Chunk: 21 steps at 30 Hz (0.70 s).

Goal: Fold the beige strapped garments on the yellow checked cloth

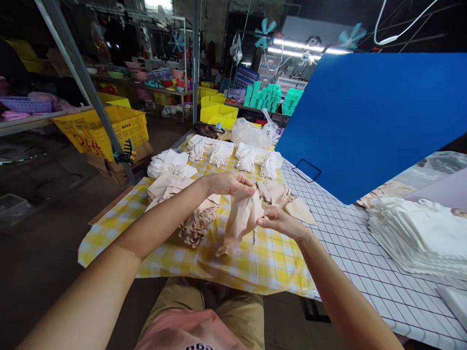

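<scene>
A thin beige garment (239, 218) hangs between my hands above the table, its lower end drooping toward the cloth. My left hand (231, 183) pinches its top edge. Lower and to the right, my right hand (279, 221) grips its side between thumb and fingers. Left of it lies a stack of folded beige garments (195, 221) with looped, ruffled ends facing me. Behind my right hand rests a loose heap of beige garments (275, 192), one piece spreading to the right. The exact kind of garment cannot be made out.
A yellow checked cloth (164, 257) covers the table. White folded garments (221, 150) line its back, near a clear plastic bag (251, 132). A large blue board (372, 121) rises at right, beside a white fabric stack (416, 233). A metal post (105, 121) and yellow crate (127, 124) stand left.
</scene>
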Each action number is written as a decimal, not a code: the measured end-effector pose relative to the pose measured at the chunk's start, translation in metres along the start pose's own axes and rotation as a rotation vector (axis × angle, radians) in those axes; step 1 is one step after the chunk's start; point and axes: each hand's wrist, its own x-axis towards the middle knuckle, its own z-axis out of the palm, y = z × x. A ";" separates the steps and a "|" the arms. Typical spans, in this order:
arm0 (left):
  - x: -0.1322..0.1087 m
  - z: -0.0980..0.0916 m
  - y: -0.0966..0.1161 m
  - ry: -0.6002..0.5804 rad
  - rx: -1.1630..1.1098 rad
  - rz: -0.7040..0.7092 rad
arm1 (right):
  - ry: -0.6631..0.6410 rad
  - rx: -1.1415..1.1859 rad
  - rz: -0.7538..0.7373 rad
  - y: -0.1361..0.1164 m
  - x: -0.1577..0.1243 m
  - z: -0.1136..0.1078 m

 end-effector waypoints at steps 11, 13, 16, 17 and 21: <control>-0.069 -0.027 0.029 0.263 0.047 0.055 | -0.128 -0.348 -0.039 0.011 -0.034 0.003; -0.079 -0.032 0.025 0.264 0.106 0.045 | -0.023 -0.426 -0.007 0.010 -0.045 0.003; -0.095 -0.034 0.025 0.252 0.261 0.043 | 0.160 -0.502 0.009 -0.002 -0.064 -0.002; -0.100 -0.031 0.026 0.245 0.318 0.050 | 0.221 -0.514 -0.008 -0.009 -0.070 -0.004; -0.118 -0.008 0.041 0.282 0.501 0.127 | 0.435 -0.539 -0.146 -0.043 -0.092 -0.014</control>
